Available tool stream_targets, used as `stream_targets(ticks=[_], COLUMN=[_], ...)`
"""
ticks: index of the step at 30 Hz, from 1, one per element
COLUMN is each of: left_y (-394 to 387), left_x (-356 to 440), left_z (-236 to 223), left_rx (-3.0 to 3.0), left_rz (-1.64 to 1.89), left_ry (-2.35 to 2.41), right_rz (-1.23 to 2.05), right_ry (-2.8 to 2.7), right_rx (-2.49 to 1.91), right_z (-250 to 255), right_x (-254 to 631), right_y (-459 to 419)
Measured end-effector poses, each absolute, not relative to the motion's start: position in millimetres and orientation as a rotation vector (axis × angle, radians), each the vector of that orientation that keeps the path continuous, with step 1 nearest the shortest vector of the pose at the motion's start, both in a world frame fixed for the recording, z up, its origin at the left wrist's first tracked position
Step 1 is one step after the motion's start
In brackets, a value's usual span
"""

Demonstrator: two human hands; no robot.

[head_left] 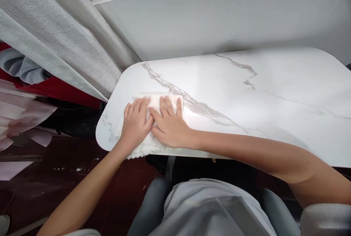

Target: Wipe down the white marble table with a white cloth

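Note:
A white cloth (153, 101) lies at the near left corner of a white marble table (274, 93); its ragged edge hangs a little over the table's front edge. My left hand (135, 122) rests flat on the cloth's left part, fingers stretched out. Beside it my right hand (169, 124) presses flat on the right part, fingers spread and pointing away from me. The two hands touch at the thumbs. Most of the cloth is hidden under them.
A grey curtain (55, 35) hangs at the left, by the table's far left corner. A grey wall (219, 13) stands behind the table. Red fabric (60, 90) and pale sheets (22, 115) lie left over a dark floor (55, 170).

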State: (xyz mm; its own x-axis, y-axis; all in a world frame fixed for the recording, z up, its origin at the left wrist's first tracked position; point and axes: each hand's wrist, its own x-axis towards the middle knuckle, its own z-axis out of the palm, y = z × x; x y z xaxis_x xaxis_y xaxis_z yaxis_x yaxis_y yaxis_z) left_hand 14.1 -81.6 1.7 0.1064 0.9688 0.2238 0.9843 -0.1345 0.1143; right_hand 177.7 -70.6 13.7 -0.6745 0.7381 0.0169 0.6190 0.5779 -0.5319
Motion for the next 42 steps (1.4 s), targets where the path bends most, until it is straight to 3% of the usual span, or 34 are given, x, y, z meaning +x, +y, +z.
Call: stream_targets(ticks=[13, 21, 32, 42], left_y=[70, 131, 153, 131], left_x=[9, 20, 78, 107], left_z=[-8, -10, -5, -1], left_rx=[-2.219, -2.258, -2.237, -2.343], left_rz=[-0.656, -0.718, -0.679, -0.696], left_ry=[-2.072, -2.101, -2.140, -2.078], right_rz=[0.370, 0.330, 0.288, 0.296], right_ry=[-2.354, -2.360, -2.307, -2.248], right_rx=[-1.370, -1.421, -1.436, -1.550], right_z=[-6, -7, -12, -7], right_x=[150, 160, 210, 236], right_y=[62, 116, 149, 120])
